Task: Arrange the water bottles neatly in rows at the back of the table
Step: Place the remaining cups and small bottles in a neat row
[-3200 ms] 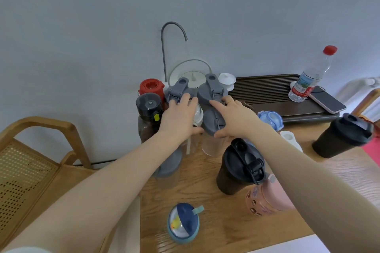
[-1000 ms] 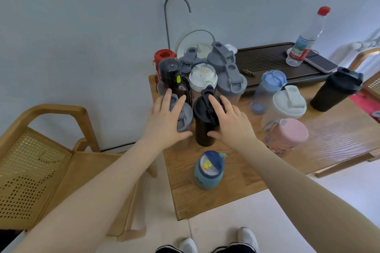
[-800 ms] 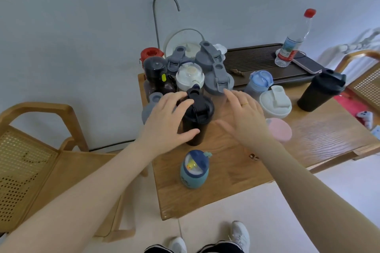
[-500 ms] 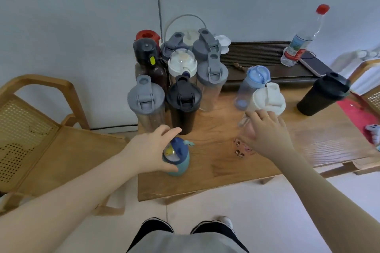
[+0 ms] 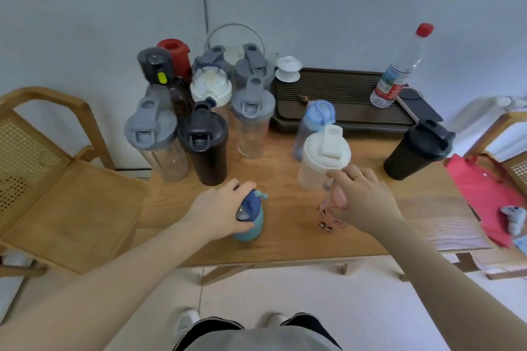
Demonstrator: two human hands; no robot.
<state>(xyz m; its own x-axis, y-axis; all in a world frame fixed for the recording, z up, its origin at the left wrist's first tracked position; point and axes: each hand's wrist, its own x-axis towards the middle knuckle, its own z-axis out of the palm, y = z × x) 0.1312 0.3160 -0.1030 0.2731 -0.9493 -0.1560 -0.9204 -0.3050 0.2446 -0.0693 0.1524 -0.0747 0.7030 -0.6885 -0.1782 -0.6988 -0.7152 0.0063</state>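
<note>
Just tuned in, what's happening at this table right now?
A person is tidying water bottles on a wooden table. Several already stand grouped at the back left, among them a black shaker. The left hand grips a small teal bottle near the front; the right hand covers a pink bottle. Another black cup still stands alone at the right.

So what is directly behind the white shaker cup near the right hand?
Behind the white shaker cup stands a pale blue bottle, with only its lid and upper body showing. Its base is covered by the cup. Further back lies the dark tea tray.
</note>
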